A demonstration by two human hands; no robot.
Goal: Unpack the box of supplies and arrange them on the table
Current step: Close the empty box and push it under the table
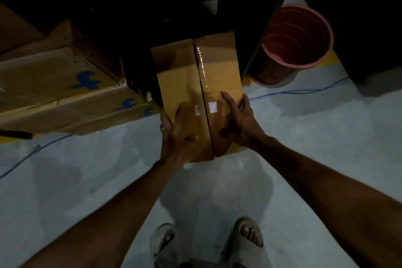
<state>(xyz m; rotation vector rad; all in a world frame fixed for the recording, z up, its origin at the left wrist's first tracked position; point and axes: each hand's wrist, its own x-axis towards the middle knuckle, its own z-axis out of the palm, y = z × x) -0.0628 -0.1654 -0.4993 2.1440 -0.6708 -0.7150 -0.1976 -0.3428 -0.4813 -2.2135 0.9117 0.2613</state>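
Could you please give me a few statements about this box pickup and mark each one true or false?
1. Both hands hold the box. True: the left hand grips its near left edge and the right hand its near right edge.
2. The box flaps are open. False: they lie shut, with clear tape along the seam.
3. A red bucket stands to the right of the box. True.
4. The bucket is tipped on its side. False: it stands upright, mouth up.
5. Larger cartons with blue marks lie to the left. True.
6. The person is barefoot. False: they wear pale sandals.
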